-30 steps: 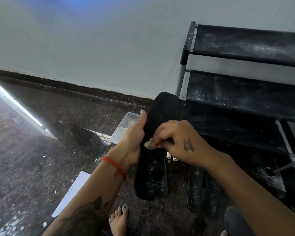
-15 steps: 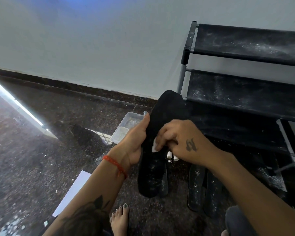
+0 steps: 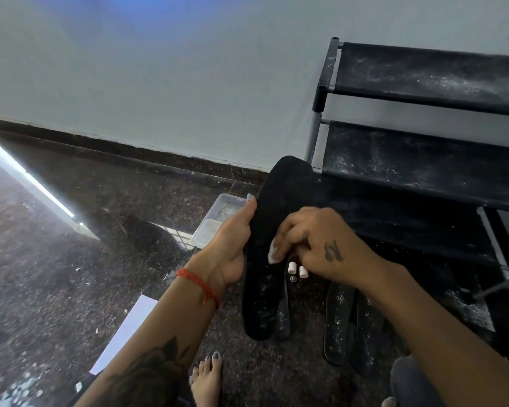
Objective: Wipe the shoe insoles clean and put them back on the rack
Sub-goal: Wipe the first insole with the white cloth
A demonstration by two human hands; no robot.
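My left hand [image 3: 231, 245] grips the left edge of a black insole [image 3: 279, 212] held upright in front of me, thumb along its face. White dust speckles its lower half. My right hand [image 3: 312, 242] pinches a small white wipe [image 3: 273, 254] against the insole's middle. Behind the held one, another insole [image 3: 283, 315] lies on the floor. Two more dusty insoles [image 3: 338, 321] lie to the right under my right forearm. The black shoe rack [image 3: 423, 160] stands at the right against the wall, its shelves dusted white.
A clear plastic tub [image 3: 218, 221] sits on the dark speckled floor left of the insole. Two small white caps [image 3: 297, 269] lie below my right hand. A white sheet of paper [image 3: 124, 330] lies under my left forearm. My bare foot [image 3: 206, 380] is at the bottom.
My right hand has slid the wipe slightly down and right along the insole, and the insole's top has tilted a little to the right. My left hand keeps its grip.
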